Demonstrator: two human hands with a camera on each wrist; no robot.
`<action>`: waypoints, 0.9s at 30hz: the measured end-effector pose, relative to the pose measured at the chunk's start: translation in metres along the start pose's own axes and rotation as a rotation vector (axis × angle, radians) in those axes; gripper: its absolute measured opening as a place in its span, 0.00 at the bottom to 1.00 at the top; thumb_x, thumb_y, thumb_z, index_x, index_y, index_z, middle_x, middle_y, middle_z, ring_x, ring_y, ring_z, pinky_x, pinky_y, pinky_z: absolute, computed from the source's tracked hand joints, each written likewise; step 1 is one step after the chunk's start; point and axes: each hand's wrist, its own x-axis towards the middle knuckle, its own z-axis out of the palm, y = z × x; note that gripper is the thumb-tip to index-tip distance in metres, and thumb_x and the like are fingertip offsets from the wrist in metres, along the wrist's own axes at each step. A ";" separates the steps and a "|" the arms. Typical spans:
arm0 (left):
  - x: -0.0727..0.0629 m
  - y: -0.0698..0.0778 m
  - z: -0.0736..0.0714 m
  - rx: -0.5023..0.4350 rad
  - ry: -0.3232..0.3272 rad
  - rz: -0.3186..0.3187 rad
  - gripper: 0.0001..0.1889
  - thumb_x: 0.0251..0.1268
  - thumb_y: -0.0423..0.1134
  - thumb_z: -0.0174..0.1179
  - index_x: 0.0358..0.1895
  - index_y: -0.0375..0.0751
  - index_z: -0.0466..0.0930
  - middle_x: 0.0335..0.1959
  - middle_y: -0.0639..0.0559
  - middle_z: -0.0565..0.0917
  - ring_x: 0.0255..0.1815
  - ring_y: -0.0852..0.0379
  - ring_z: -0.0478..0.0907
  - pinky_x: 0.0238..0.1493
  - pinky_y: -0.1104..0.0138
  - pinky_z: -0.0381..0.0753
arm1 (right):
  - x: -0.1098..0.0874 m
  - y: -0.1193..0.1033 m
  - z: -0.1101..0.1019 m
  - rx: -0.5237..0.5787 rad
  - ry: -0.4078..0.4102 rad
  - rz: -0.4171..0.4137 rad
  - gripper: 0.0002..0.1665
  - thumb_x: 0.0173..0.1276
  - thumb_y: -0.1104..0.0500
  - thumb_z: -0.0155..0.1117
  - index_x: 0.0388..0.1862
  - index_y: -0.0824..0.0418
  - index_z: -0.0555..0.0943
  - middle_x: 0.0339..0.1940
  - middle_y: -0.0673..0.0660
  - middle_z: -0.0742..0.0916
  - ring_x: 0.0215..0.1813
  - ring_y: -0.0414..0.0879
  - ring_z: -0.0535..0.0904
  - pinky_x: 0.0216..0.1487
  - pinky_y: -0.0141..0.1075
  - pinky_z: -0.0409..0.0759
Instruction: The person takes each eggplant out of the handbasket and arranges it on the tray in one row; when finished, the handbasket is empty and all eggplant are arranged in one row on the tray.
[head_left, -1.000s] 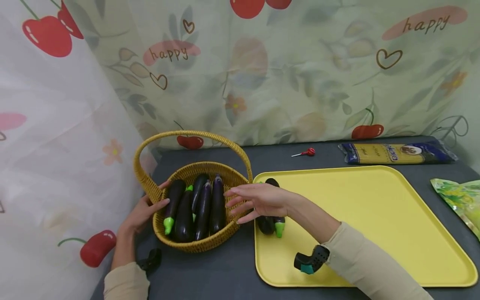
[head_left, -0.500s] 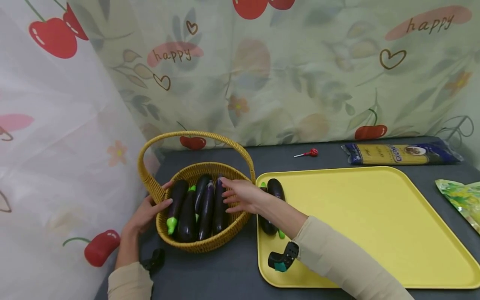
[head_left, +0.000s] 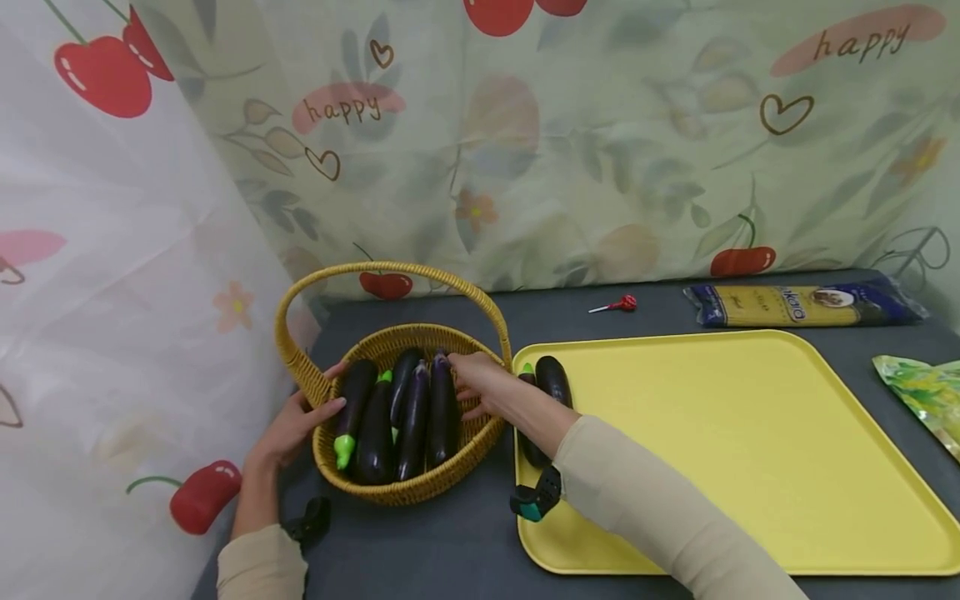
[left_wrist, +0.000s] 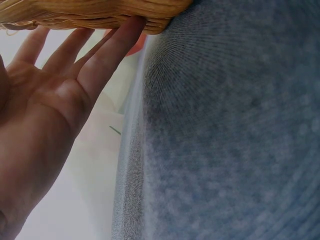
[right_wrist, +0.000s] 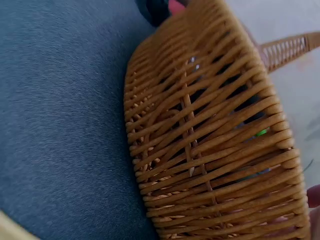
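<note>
A wicker basket point(head_left: 420, 492) with a tall arched handle holds several dark eggplants point(head_left: 375, 442), one with a bright green stem at the left. My left hand point(head_left: 288, 425) grips the basket's left side, thumb over the rim; its other fingers press against the outer weave, as the left wrist view shows. My right hand point(head_left: 483, 379) reaches over the right rim, beside the rightmost eggplant point(head_left: 444, 417). Its fingertips lie along that eggplant's right side and close to its stem end, fingers loosely bent. In the right wrist view the basket's weave point(right_wrist: 215, 130) hides most of this hand.
A yellow tray point(head_left: 712, 467) lies right of the basket, with two eggplants point(head_left: 553, 379) at its left edge, partly under my right forearm. Behind it are a red lollipop point(head_left: 626, 303) and a spaghetti pack point(head_left: 795, 306). A green-yellow bag point(head_left: 922, 400) lies far right.
My right hand has moved left from above the tray's edge into the basket and lowered beside the rightmost eggplant, which has shifted slightly. My left hand keeps its hold on the basket.
</note>
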 end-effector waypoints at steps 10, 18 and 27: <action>0.000 -0.001 0.000 -0.005 -0.006 0.006 0.33 0.72 0.38 0.53 0.76 0.41 0.51 0.75 0.41 0.51 0.71 0.45 0.49 0.55 0.75 0.67 | 0.015 0.007 0.003 -0.005 0.018 0.026 0.29 0.77 0.50 0.47 0.67 0.69 0.66 0.61 0.73 0.72 0.59 0.67 0.70 0.47 0.56 0.76; 0.001 0.001 0.001 -0.008 -0.002 -0.004 0.33 0.72 0.38 0.53 0.76 0.42 0.51 0.75 0.40 0.51 0.70 0.46 0.51 0.54 0.74 0.67 | 0.019 0.009 0.001 -0.027 -0.005 0.038 0.32 0.75 0.49 0.52 0.69 0.67 0.65 0.63 0.70 0.72 0.61 0.64 0.69 0.44 0.53 0.78; 0.000 0.000 0.000 -0.011 -0.005 -0.011 0.32 0.72 0.38 0.53 0.76 0.43 0.51 0.75 0.39 0.51 0.65 0.58 0.59 0.54 0.73 0.69 | 0.020 0.012 -0.001 -0.041 -0.063 -0.041 0.25 0.71 0.49 0.59 0.58 0.64 0.76 0.42 0.59 0.85 0.42 0.50 0.82 0.40 0.46 0.80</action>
